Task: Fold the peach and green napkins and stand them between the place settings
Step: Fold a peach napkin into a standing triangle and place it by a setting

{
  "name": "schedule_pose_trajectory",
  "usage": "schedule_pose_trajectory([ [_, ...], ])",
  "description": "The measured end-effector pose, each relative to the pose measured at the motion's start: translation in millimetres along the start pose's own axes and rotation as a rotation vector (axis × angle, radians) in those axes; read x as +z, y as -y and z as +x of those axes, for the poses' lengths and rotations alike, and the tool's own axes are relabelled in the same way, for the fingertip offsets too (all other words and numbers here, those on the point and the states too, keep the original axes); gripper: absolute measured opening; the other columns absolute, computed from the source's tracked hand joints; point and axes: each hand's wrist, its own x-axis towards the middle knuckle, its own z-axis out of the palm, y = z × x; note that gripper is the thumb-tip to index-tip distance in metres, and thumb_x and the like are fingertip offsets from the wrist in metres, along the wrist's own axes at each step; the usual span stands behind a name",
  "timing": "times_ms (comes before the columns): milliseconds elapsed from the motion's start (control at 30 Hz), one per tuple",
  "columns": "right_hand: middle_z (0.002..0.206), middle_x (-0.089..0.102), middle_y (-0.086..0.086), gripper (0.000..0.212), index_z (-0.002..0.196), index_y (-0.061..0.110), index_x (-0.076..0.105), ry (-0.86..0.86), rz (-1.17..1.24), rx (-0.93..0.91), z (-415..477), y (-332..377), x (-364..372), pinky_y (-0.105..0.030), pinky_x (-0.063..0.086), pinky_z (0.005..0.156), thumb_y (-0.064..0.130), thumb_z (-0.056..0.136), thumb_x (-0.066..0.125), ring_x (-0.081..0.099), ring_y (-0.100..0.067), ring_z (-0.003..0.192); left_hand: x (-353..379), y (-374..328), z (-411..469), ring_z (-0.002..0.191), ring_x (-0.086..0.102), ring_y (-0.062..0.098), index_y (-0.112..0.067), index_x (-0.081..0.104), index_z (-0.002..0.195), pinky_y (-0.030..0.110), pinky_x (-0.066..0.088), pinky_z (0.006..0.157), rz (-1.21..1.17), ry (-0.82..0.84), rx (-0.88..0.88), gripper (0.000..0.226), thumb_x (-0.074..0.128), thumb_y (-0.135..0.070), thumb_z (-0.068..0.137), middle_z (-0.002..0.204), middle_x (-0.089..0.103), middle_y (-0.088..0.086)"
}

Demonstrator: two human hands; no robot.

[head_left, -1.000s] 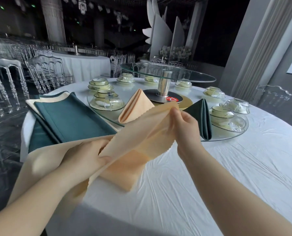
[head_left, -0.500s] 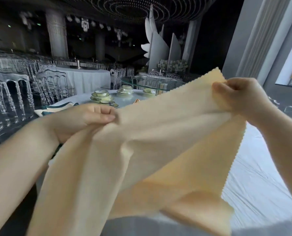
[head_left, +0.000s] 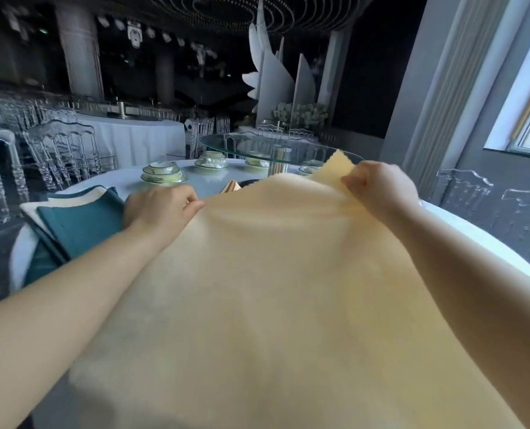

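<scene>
Peach napkin (head_left: 288, 289) is spread wide open, hanging toward the camera from both grips and hiding most of the worktop (head_left: 195, 176). Green napkin stack (head_left: 81, 221) lies flat just left of the left hand (head_left: 161, 209), whose grip is pinched on the napkin's top edge. The right hand (head_left: 381, 190) pinches the far corner.

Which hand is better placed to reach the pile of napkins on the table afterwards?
Probably the left hand: it pinches the peach napkin right beside the napkin pile, while the right hand holds the opposite corner.
</scene>
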Motion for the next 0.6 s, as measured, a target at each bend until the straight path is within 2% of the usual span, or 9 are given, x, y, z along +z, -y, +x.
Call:
schedule_pose_trajectory([
  [67, 0.095, 0.059, -0.019, 0.018, 0.083, 0.011, 0.053, 0.016, -0.061, -0.026, 10.8, -3.5, 25.0, -0.029, 0.029, 0.064, 0.024, 0.091, 0.045, 0.053, -0.034, 0.092, 21.7, 5.7, 3.8, 0.107, 0.055, 0.028, -0.018, 0.063, 0.107, 0.031, 0.035, 0.078, 0.014, -0.002, -0.019, 0.032, 0.044, -0.041, 0.094, 0.113, 0.064, 0.008],
  [167, 0.102, 0.061, -0.022, 0.029, 0.095, 0.004, 0.057, 0.004, -0.110, -0.061, 29.1, -6.4, 58.6, -0.031, 0.029, 0.065, 0.029, 0.095, 0.041, 0.054, -0.037, 0.095, 56.3, 17.3, 13.3, 0.104, 0.056, 0.026, -0.017, 0.062, 0.104, 0.028, 0.029, 0.069, 0.039, 0.037, -0.025, 0.032, 0.042, -0.040, 0.095, 0.109, 0.065, 0.005],
  [300, 0.102, 0.061, -0.025, 0.035, 0.103, 0.001, 0.055, -0.004, -0.178, -0.120, 51.4, -3.8, 95.6, -0.033, 0.029, 0.065, 0.031, 0.097, 0.036, 0.055, -0.039, 0.095, 90.7, 30.2, 21.9, 0.100, 0.057, 0.025, -0.018, 0.060, 0.103, 0.026, 0.026, 0.067, 0.061, 0.095, -0.050, 0.030, 0.039, -0.039, 0.096, 0.106, 0.065, 0.004],
  [367, 0.102, 0.062, -0.024, 0.035, 0.102, 0.002, 0.055, 0.003, -0.202, -0.169, 62.2, -0.6, 110.7, -0.031, 0.028, 0.064, 0.030, 0.098, 0.035, 0.056, -0.038, 0.094, 101.9, 36.7, 23.7, 0.101, 0.056, 0.025, -0.018, 0.060, 0.104, 0.028, 0.028, 0.069, 0.047, 0.071, -0.073, 0.029, 0.040, -0.037, 0.096, 0.109, 0.064, 0.003],
  [433, 0.103, 0.063, -0.023, 0.035, 0.105, 0.003, 0.055, 0.023, -0.220, -0.202, 71.0, 2.4, 123.5, -0.031, 0.029, 0.065, 0.031, 0.098, 0.035, 0.057, -0.038, 0.095, 110.2, 40.7, 24.9, 0.110, 0.051, 0.025, -0.015, 0.060, 0.111, 0.031, 0.027, 0.081, -0.011, 0.052, -0.070, 0.028, 0.046, -0.033, 0.094, 0.117, 0.060, 0.005],
  [467, 0.104, 0.063, -0.023, 0.036, 0.107, 0.004, 0.055, 0.033, -0.230, -0.214, 74.6, 3.5, 128.9, -0.032, 0.030, 0.065, 0.032, 0.098, 0.035, 0.057, -0.037, 0.095, 114.5, 41.1, 23.0, 0.112, 0.049, 0.026, -0.014, 0.061, 0.114, 0.031, 0.024, 0.086, -0.061, 0.029, -0.031, 0.030, 0.049, -0.031, 0.092, 0.118, 0.059, 0.006],
  [533, 0.105, 0.063, -0.021, 0.036, 0.110, 0.005, 0.055, 0.044, -0.260, -0.216, 79.5, 4.5, 138.3, -0.032, 0.031, 0.066, 0.033, 0.097, 0.035, 0.057, -0.037, 0.096, 117.7, 34.9, 13.2, 0.105, 0.055, 0.028, -0.010, 0.066, 0.110, 0.027, 0.024, 0.086, -0.197, -0.043, 0.149, 0.038, 0.050, -0.034, 0.084, 0.111, 0.063, 0.009],
  [567, 0.106, 0.063, -0.021, 0.037, 0.111, 0.006, 0.056, 0.046, -0.269, -0.211, 80.7, 4.6, 142.0, -0.032, 0.032, 0.066, 0.033, 0.097, 0.035, 0.057, -0.037, 0.097, 114.1, 27.8, 5.1, 0.101, 0.057, 0.026, -0.010, 0.068, 0.107, 0.025, 0.027, 0.085, -0.276, -0.044, 0.260, 0.044, 0.046, -0.038, 0.081, 0.109, 0.065, 0.008],
  [600, 0.106, 0.063, -0.020, 0.037, 0.111, 0.006, 0.056, 0.049, -0.268, -0.205, 81.3, 4.4, 146.0, -0.032, 0.032, 0.066, 0.033, 0.097, 0.036, 0.056, -0.037, 0.098, 108.4, 17.2, -6.5, 0.106, 0.055, 0.018, -0.014, 0.067, 0.110, 0.022, 0.028, 0.090, -0.362, 0.009, 0.363, 0.050, 0.042, -0.045, 0.080, 0.116, 0.063, 0.005],
])
